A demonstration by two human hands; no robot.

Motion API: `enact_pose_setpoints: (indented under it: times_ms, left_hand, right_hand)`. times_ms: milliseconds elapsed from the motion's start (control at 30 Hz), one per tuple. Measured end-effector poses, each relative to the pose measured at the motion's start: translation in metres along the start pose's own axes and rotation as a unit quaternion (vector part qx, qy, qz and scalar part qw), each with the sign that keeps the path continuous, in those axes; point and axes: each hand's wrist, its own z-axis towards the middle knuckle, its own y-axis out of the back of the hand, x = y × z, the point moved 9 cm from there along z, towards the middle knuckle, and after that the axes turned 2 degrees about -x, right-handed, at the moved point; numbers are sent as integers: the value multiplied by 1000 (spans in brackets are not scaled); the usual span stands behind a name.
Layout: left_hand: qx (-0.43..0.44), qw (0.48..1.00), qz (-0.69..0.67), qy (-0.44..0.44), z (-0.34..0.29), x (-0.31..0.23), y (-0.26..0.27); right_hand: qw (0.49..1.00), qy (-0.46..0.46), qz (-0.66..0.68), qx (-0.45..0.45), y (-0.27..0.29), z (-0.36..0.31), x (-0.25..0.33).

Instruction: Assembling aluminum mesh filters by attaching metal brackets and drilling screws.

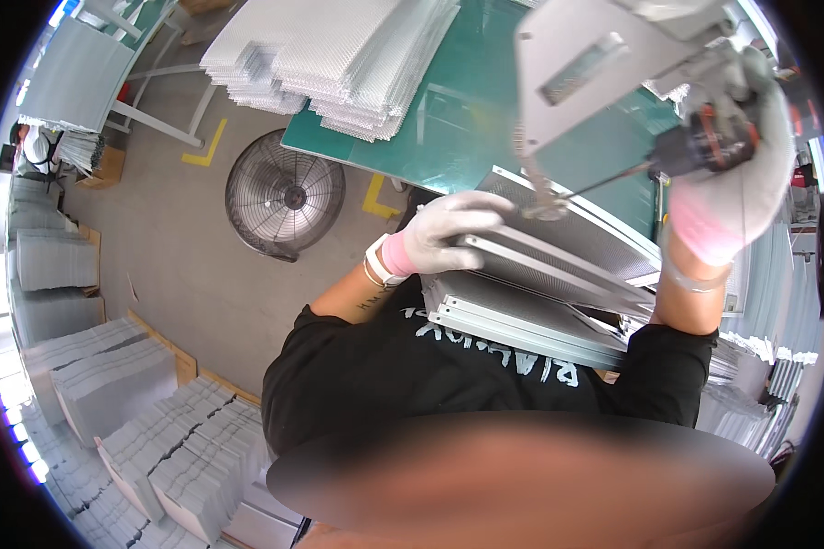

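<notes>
Left hand [453, 233] curls closed around end of mesh frame [558, 272] beside surface [467, 110], likely steadying it. Right hand [737, 156] wraps firmly around power screwdriver [687, 151], which slants down-left toward frame ends, presumably for aim.

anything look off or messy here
Nothing looks spilled or plainly damaged. The white mesh sheets on the green table are stacked unevenly, with staggered edges, and seem to overhang its left side. By the left hand, the framed mesh panels lie at differing angles, not squarely stacked.
</notes>
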Motion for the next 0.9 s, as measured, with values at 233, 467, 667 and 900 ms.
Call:
enact_pose_setpoints:
  times_ms: [233, 467, 667, 900]
  left_hand:
    - [-80, 985, 149, -29, -2, -13, 13]
    - [-42, 990, 129, -49, -2, -21, 8]
    - [-10, 986, -165, 10, 2, -9, -18]
    - [-23, 991, -90, 94, -5, 14, -4]
  right_hand:
    - [999, -17, -26, 13, 85, 40, 52]
    - [980, 65, -70, -176, 158, 27, 80]
    - [997, -65, 50, -4, 194, 24, 47]
    - [998, -19, 18, -66, 157, 10, 51]
